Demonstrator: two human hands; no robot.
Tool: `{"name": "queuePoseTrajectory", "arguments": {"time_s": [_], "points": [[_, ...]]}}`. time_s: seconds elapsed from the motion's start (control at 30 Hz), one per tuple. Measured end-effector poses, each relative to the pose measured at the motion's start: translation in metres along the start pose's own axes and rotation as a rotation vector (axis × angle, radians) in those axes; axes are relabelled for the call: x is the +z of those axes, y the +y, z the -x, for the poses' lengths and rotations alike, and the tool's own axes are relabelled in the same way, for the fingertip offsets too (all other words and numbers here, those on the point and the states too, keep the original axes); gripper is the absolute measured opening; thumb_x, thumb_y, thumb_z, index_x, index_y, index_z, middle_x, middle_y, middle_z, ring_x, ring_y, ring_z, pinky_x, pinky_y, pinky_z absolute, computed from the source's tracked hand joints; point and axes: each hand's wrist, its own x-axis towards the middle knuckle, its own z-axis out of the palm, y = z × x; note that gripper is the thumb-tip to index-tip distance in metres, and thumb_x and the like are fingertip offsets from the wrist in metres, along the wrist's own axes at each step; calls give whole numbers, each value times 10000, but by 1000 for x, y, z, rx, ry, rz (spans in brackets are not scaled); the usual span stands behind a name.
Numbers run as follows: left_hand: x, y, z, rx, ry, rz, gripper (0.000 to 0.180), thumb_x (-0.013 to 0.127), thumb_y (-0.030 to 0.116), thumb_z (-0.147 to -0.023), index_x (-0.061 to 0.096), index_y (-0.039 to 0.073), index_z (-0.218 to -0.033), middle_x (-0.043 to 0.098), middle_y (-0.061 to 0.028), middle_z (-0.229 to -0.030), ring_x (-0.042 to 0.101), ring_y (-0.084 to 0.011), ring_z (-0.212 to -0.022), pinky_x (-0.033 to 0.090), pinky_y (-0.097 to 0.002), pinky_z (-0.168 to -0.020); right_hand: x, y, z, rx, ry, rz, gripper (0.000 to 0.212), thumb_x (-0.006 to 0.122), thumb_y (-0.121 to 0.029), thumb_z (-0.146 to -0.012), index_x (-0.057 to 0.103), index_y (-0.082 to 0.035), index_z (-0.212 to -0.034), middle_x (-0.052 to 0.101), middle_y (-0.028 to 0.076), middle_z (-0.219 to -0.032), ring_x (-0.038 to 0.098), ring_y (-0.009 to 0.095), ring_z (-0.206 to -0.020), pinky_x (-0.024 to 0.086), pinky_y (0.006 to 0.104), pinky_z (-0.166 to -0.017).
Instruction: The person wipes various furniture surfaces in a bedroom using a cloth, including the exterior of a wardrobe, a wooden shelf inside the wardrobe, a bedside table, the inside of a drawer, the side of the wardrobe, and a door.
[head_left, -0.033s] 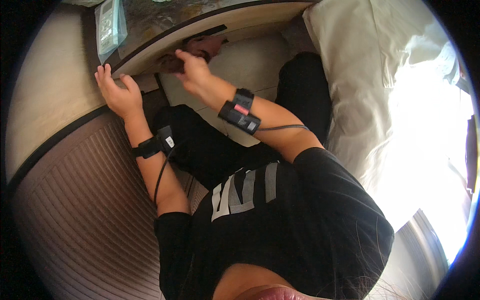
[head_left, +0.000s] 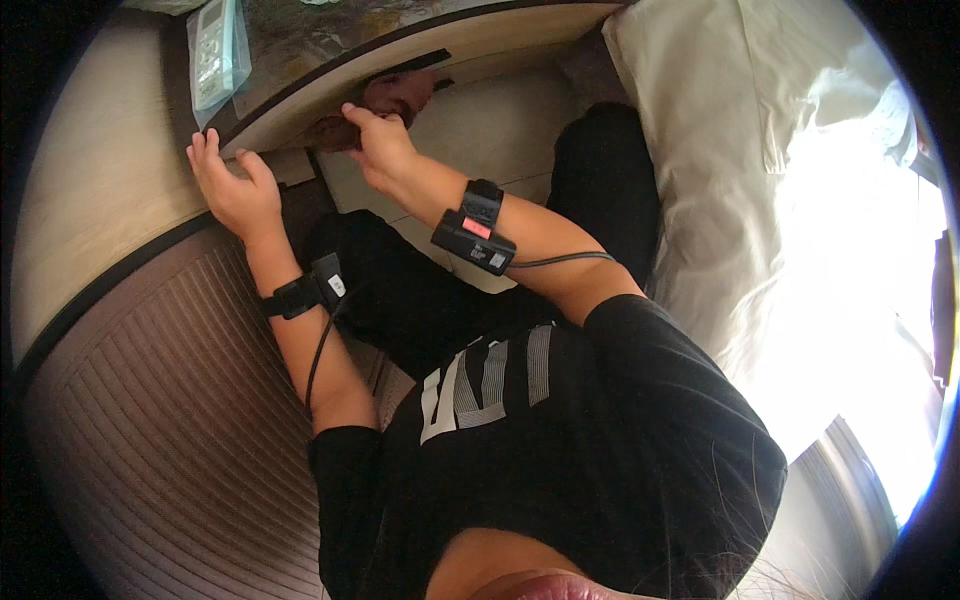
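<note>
My right hand (head_left: pixel 383 148) is closed on a reddish-brown cloth (head_left: pixel 402 95), pressed to the pale front panel (head_left: pixel 300 112) of a low cabinet with a dark top edge. Part of the cloth bunches out past the fingers, close to a dark slot in the panel. Up at the panel's left corner, my left hand (head_left: pixel 238 190) has its fingers stretched and thumb apart; it holds nothing. Its fingertips are at the corner, though I cannot tell whether they touch. Each forearm wears a black strapped device with a cable.
A remote control (head_left: pixel 212 55) in a clear plastic bag lies on the patterned cabinet top (head_left: pixel 300 40). A ribbed brown mat (head_left: pixel 190 400) covers the left side. Beige fabric (head_left: pixel 700 130) hangs at the right, beside bright light. My black-clad legs (head_left: pixel 605 180) are bent below the panel.
My right hand has shifted slightly left along the panel with the cloth. My left hand has hardly moved.
</note>
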Motion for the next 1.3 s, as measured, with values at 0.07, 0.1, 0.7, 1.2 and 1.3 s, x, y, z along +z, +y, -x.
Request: {"name": "queuePoseTrajectory", "arguments": {"time_s": [0.07, 0.1, 0.7, 1.2, 1.3], "points": [[-2, -3, 1, -25, -8, 8, 379, 516, 92, -799, 542, 32, -1173, 488, -184, -1268, 408, -355, -1223, 345, -422, -995, -26, -24, 0, -308, -113, 264, 710, 718, -290, -739, 335, 65, -1220, 418, 158, -1231, 378, 252, -1152, 327, 387, -944], [3, 0, 0, -23, -21, 36, 382, 509, 91, -804, 540, 37, -1181, 483, -184, -1275, 405, -353, -1226, 342, -422, -997, -33, -19, -14, -431, -53, 350, 734, 725, -360, -714, 362, 78, -1179, 421, 178, -1219, 369, 237, -1146, 312, 357, -959], [-1, -8, 0, -37, -102, 137, 420, 393, 20, -796, 556, 51, -1182, 490, -176, -1271, 413, -331, -1227, 330, -399, -1005, 6, 0, -16, -1216, -336, 820, 282, 532, -241, -858, 548, -6, -1013, 538, 220, -995, 493, 375, -930, 390, 430, -815], [-9, -20, 6, -72, -153, 107, 455, 352, 16, -812, 534, 98, -1220, 471, -120, -1310, 380, -265, -1266, 311, -368, -1025, -127, -159, -84, -917, 297, 56, 380, 487, -196, -868, 434, 98, -1102, 515, 130, -1022, 517, 212, -878, 442, 380, -722], [-8, -23, 11, -60, -126, 116, 460, 364, 7, -796, 538, 89, -1213, 471, -132, -1307, 382, -276, -1263, 310, -374, -1026, -129, -143, -119, -784, 520, 197, 395, 478, -233, -868, 420, 57, -1131, 494, 166, -1116, 487, 230, -952, 408, 385, -793]]}}
